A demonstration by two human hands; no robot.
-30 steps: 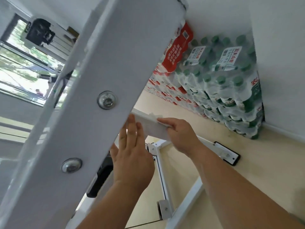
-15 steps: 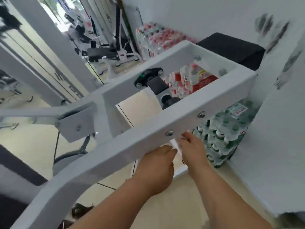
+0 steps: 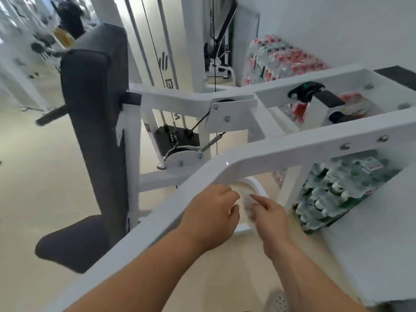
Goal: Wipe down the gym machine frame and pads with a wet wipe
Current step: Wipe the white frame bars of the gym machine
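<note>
The white machine frame's near beam runs diagonally from lower left to upper right. Both hands are just under its bend. A blurred white wet wipe sits between them. My left hand curls its fingers and thumb at the wipe's left edge. My right hand pinches the right edge. A curved white frame piece lies right behind the wipe. The dark grey back pad stands upright at the left, with the seat pad below it.
Shrink-wrapped packs of green-capped water bottles are stacked by the white wall at the right. Red-capped packs sit further back. A cable and weight stack stand behind the frame. Beige floor spreads to the left.
The view has swung from close under the beam to above it. Both hands have slid down the beam from beside the bolts to its bend, keeping the wipe between them.
</note>
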